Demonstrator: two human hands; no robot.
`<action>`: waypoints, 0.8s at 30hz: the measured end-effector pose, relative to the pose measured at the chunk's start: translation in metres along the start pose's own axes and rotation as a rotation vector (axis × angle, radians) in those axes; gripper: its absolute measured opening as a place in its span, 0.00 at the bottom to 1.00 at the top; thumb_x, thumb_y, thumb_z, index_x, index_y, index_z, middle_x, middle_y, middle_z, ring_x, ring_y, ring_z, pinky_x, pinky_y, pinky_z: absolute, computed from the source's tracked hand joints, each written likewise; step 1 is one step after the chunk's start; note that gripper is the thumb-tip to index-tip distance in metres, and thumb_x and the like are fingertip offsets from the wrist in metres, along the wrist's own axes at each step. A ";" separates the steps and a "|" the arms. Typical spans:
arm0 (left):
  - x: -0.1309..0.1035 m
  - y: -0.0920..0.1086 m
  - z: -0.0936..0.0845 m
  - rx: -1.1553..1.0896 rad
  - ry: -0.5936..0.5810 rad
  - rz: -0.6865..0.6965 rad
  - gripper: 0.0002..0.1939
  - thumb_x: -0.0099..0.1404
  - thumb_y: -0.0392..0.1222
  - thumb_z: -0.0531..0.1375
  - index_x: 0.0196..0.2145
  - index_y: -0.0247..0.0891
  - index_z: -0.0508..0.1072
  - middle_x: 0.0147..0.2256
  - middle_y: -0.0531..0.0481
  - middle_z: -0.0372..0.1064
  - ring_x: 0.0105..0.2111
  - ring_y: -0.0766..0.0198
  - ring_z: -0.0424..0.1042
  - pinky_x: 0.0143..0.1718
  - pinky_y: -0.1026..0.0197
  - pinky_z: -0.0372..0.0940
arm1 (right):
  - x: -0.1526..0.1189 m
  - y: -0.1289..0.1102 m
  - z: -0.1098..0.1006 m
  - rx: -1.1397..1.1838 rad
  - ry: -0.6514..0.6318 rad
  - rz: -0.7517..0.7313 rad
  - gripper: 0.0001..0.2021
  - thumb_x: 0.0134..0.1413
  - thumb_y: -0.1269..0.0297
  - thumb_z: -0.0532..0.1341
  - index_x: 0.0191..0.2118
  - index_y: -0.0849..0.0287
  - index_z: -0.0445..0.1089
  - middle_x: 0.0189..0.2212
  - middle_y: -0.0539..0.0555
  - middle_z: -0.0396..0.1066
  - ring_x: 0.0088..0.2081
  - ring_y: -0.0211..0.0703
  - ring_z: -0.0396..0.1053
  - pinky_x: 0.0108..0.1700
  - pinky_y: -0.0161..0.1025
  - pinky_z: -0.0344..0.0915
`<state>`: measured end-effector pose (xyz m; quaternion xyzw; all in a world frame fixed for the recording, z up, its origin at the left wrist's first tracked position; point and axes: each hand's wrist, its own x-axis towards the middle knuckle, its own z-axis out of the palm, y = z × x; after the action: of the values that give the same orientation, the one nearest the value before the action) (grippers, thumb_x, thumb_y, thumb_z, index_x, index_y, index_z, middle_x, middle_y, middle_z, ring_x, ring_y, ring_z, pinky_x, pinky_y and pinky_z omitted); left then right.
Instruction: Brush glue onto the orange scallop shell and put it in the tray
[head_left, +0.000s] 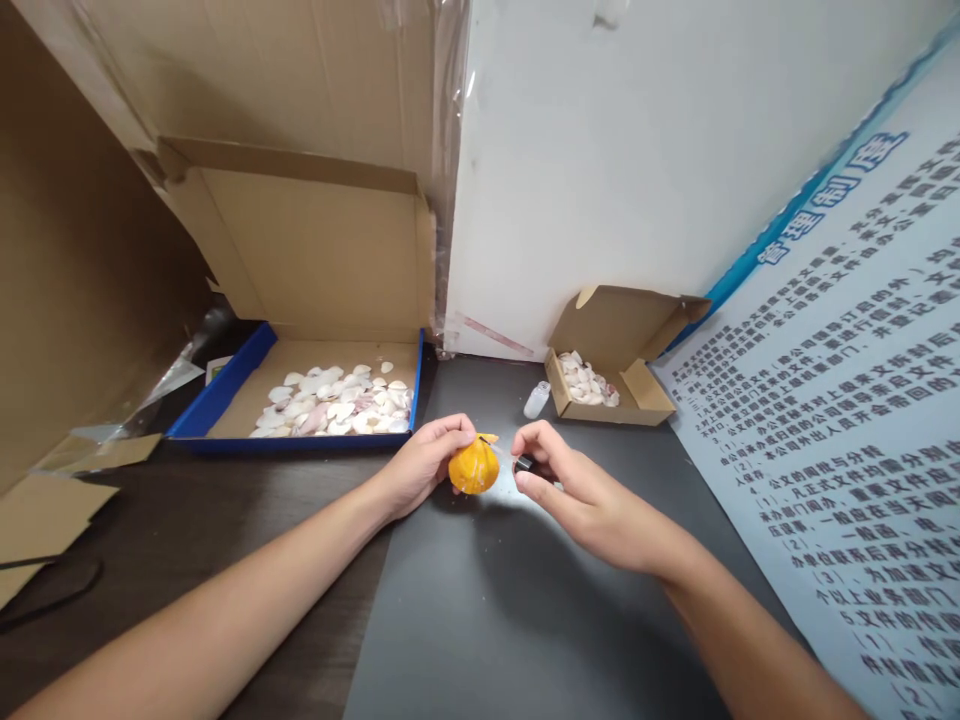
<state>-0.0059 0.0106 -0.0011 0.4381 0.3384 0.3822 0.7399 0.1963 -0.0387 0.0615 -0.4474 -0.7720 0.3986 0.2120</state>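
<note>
My left hand is closed on a glossy orange, shell-shaped piece, thumb at its upper edge. Between the thumb and fingers of my right hand is a small black cap. A thin pale applicator seems to run from the cap toward the orange piece; whether its tip touches cannot be made out. Beyond my right hand a small clear bottle with whitish contents stands on the dark grey mat.
At the left, an open blue-edged cardboard box holds several pale seashells. A smaller open carton with shell pieces stands at the right. A white panel and a printed poster border the workspace.
</note>
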 end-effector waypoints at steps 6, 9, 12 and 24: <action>0.004 -0.001 0.000 0.012 -0.005 -0.016 0.16 0.58 0.50 0.64 0.27 0.38 0.63 0.22 0.54 0.64 0.19 0.70 0.63 0.16 0.69 0.61 | -0.005 0.020 0.010 0.119 0.121 -0.029 0.07 0.70 0.60 0.45 0.46 0.54 0.55 0.28 0.46 0.62 0.27 0.37 0.59 0.31 0.36 0.56; 0.004 -0.001 0.000 0.042 0.001 -0.020 0.16 0.59 0.50 0.63 0.28 0.38 0.63 0.22 0.54 0.65 0.19 0.69 0.64 0.16 0.69 0.62 | -0.006 0.027 0.012 0.051 0.219 -0.063 0.08 0.70 0.60 0.44 0.44 0.55 0.57 0.23 0.44 0.55 0.23 0.36 0.53 0.28 0.36 0.51; 0.003 -0.002 0.001 0.087 -0.008 -0.020 0.15 0.59 0.50 0.63 0.28 0.38 0.64 0.22 0.54 0.65 0.20 0.68 0.65 0.17 0.68 0.62 | -0.007 0.031 0.010 0.014 0.296 -0.082 0.07 0.68 0.61 0.45 0.41 0.55 0.58 0.23 0.44 0.53 0.23 0.36 0.51 0.28 0.36 0.50; 0.003 -0.005 -0.002 0.115 -0.031 -0.031 0.17 0.61 0.54 0.62 0.29 0.38 0.63 0.22 0.55 0.65 0.19 0.70 0.64 0.17 0.70 0.60 | -0.002 0.044 0.015 -0.065 0.394 -0.169 0.06 0.60 0.69 0.52 0.43 0.56 0.58 0.27 0.48 0.63 0.28 0.38 0.63 0.33 0.35 0.61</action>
<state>-0.0045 0.0128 -0.0071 0.4803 0.3549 0.3438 0.7247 0.2099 -0.0343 0.0174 -0.4568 -0.7630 0.2591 0.3769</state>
